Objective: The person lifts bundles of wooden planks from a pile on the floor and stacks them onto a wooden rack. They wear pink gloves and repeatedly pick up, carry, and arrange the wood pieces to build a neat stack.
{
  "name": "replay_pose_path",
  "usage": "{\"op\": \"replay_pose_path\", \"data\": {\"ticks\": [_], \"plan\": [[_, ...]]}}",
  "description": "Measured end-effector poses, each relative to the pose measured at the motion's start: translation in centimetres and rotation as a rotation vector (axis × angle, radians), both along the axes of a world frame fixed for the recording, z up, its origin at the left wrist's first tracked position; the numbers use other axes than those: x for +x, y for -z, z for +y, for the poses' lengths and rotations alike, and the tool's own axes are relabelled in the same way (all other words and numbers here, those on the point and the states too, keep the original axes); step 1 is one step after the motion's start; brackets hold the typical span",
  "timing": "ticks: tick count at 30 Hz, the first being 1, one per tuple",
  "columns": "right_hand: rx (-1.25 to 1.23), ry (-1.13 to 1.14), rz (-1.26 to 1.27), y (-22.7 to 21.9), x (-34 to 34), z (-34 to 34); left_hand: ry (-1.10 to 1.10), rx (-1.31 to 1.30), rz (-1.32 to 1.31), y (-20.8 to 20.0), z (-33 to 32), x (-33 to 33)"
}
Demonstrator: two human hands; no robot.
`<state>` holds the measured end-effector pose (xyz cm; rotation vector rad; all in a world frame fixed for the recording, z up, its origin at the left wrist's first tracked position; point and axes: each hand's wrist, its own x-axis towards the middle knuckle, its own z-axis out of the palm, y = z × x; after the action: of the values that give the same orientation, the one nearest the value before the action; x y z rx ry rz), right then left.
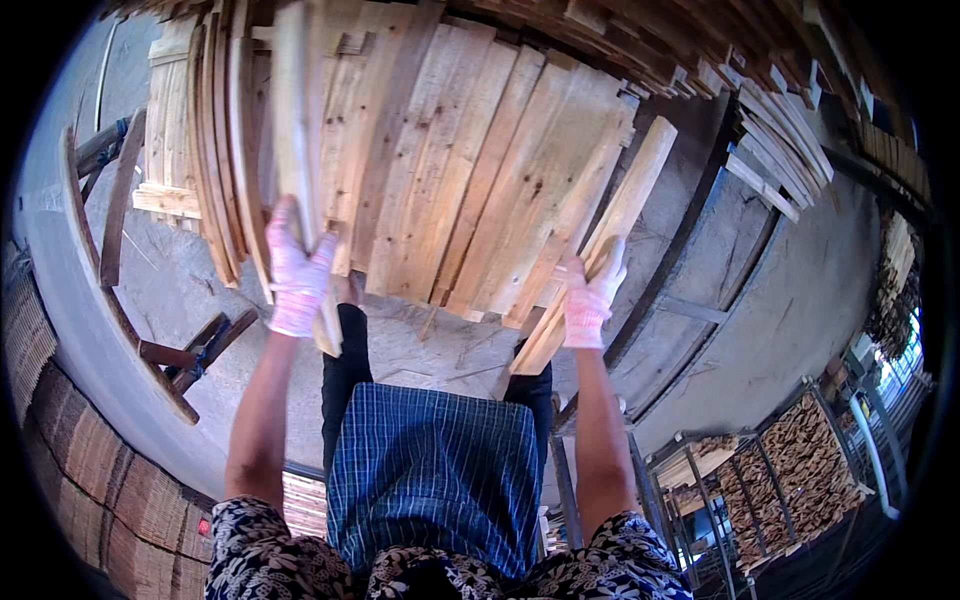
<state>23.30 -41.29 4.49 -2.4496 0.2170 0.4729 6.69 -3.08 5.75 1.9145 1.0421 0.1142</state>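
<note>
My left hand [298,285], in a pink and white knit glove, grips a narrow wooden plank [293,120] between thumb and fingers. That plank is smeared by motion and stands lengthwise away from me. On the right, my right hand [592,300], gloved alike, is closed on another plank [640,180], which slants from near my knee toward the far right. Between the hands lies a wide row of pale boards [470,170], side by side with knots in the wood. Parts of both gripped planks are hidden behind my hands.
Several curved strips [215,140] lie left of the row, beside a wooden frame stand [110,270]. Stacked timber [700,50] fills the far side. White slats [785,140] lie at far right. A rack of brown pieces [800,470] stands at lower right, bundled stacks [90,440] at lower left.
</note>
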Motion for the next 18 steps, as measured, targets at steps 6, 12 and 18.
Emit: {"op": "replay_pose_path", "data": {"ticks": [6,12,18], "plan": [[-0.004,-0.239,-0.010,10.1,4.4,-3.8,0.214,0.253,0.449,6.9,-9.2,4.6],[0.178,-0.303,0.094,11.7,6.4,-5.2,0.099,0.185,0.675,7.5,-7.2,12.8],[0.063,-0.003,-0.051,10.7,19.9,0.4,0.068,-0.206,0.402,6.3,-6.4,9.7]]}}
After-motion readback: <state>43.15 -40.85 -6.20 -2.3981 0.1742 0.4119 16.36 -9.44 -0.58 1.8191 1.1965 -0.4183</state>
